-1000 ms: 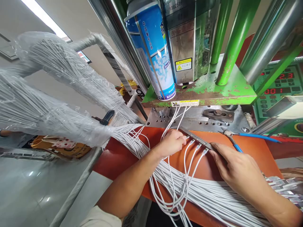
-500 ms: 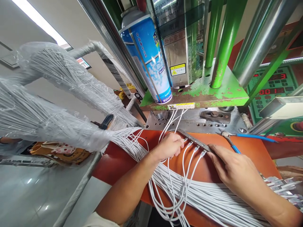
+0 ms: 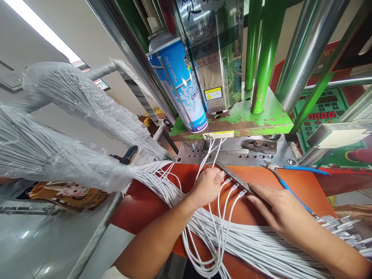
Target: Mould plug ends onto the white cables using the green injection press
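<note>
"Where's the left hand (image 3: 207,186)?"

"At nine o'clock of the slim grey metal bar (image 3: 232,177), fingers pinched together on what looks like a connector, mostly hidden."

"And the bar?"

"Between both hands, slanting from ten o'clock to four. Three clear plastic connectors (image 3: 235,187) line its lower edge, white round cables (image 3: 223,228) looping toward six."

"Right hand (image 3: 280,205)?"

"At four, thumb and fingers pinching the bar's end. I'd brace it there, keep every connector square and leave the cables slack."
</note>
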Demonstrator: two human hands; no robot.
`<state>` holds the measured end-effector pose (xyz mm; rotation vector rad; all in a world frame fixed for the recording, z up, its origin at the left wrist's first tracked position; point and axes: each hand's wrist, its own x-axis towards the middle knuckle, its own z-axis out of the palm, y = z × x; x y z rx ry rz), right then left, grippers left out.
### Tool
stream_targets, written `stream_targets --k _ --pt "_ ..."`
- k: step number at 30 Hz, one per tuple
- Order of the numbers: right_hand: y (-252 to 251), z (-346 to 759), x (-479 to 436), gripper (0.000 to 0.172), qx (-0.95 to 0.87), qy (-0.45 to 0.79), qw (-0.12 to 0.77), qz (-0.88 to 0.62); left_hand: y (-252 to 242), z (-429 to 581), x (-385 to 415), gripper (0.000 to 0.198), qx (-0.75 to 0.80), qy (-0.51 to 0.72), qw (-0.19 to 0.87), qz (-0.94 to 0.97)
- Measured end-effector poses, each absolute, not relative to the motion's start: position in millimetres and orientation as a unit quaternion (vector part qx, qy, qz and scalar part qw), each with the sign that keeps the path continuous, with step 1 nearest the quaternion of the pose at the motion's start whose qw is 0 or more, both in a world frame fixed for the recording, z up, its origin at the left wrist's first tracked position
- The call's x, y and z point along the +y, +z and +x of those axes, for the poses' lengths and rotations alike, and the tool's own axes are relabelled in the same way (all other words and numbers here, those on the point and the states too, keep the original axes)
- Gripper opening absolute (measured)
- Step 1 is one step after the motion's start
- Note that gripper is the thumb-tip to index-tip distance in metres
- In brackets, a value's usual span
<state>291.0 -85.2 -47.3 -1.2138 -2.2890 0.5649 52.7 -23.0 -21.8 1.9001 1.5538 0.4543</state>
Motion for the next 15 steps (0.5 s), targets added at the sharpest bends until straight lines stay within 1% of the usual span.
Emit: stream_targets --k 2,5,7,12,15 --pt "-50 291 -85 0.032 -0.823 0.196 0.252 -0.471 -15 56 -30 0.034 0.586 0.158 0.233 0.76" --pt "-55 289 -85 0.034 -0.798 0.167 0.257 -0.519 -3 62 -44 0.024 0.577 0.175 0.082 0.794" --pt "-57 289 -85 0.034 -0.793 0.16 0.257 -0.529 2 64 -54 0.021 0.551 0.184 0.02 0.814" --pt "-53 289 -82 0.037 -0.799 0.143 0.272 -0.517 -8 66 -60 0.022 0.52 0.112 0.001 0.847" --pt "-55 291 -82 0.036 -0.819 0.153 0.26 -0.487 -21 67 -57 0.023 0.515 0.101 0.008 0.851"
